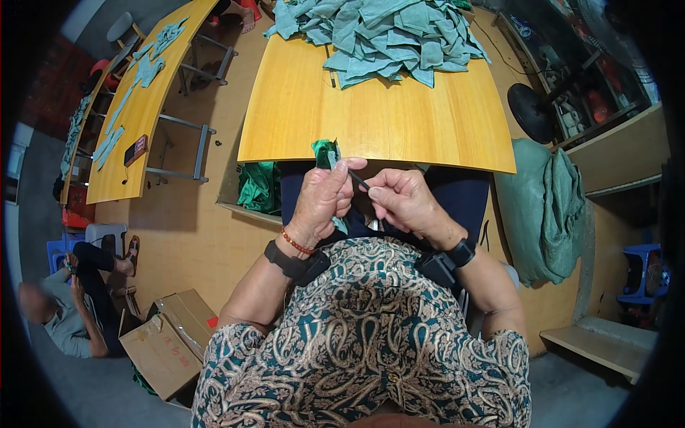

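Note:
Just off the near edge of the table, my left hand is closed around a small piece of cloth, shiny green on one side with pale green showing beside it. More pale cloth hangs out below that hand. My right hand pinches a thin dark rod that slants across to the left hand's fingers. The rod's far end is hidden at the cloth, so whether it goes inside cannot be told.
A large heap of pale green cloth pieces covers the far part of the yellow table. Beneath its left side stands a box of green cloth. A green sack lies right, a carton left. Another person sits far left.

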The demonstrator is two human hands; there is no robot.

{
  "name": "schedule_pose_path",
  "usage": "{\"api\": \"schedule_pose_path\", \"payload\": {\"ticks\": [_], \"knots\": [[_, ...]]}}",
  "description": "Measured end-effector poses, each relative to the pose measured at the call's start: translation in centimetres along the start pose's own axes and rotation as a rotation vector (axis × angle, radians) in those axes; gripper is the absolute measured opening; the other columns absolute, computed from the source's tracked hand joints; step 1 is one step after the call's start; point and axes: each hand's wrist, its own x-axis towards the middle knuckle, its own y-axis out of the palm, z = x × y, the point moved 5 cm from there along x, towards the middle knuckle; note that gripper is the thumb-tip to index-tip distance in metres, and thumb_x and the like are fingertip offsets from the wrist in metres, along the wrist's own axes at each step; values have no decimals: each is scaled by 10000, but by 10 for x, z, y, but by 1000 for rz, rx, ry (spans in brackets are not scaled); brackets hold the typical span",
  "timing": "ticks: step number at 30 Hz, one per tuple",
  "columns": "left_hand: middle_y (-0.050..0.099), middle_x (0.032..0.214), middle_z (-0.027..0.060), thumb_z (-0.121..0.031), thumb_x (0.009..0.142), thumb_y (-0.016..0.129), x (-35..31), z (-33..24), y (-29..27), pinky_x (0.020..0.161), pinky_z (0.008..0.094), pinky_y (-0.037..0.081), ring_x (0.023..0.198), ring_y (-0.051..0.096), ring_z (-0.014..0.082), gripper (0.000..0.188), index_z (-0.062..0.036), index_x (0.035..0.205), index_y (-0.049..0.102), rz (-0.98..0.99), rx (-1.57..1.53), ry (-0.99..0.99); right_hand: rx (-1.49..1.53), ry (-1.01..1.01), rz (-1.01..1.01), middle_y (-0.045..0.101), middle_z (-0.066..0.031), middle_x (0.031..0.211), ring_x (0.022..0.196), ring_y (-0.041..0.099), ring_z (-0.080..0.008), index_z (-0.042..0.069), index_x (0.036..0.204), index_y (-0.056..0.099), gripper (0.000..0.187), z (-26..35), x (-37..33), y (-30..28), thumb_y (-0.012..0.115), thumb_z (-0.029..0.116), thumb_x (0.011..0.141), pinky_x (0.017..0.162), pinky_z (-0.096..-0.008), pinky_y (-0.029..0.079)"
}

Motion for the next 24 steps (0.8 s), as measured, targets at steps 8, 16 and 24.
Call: {"api": "schedule_pose_path", "payload": {"ticks": [8,16,24], "knots": [[502,779,-11,-335,1049,493,3,-9,-3,426,182,301,521,391,36,364,-19,1223,551,-138,-180,142,-243,-247,-136,613,7,672,607,562,-34,-39,1021,664,136,-7,1,-1,594,50,944,525,-207,443],[440,721,-19,-243,1029,530,7,-14,-27,444,197,314,514,377,47,264,-4,1129,578,-126,-334,171,-151,-65,-53,626,-11,653,500,536,-36,-20,1041,661,134,9,-25,-9,604,64,953,446,-193,411],[422,692,-26,-273,1023,505,10,-8,-23,432,213,299,502,367,60,347,39,1160,568,30,-435,47,-35,29,3,608,-11,615,393,470,-24,-13,1066,649,148,13,-29,-18,594,86,971,334,-177,337]]}}
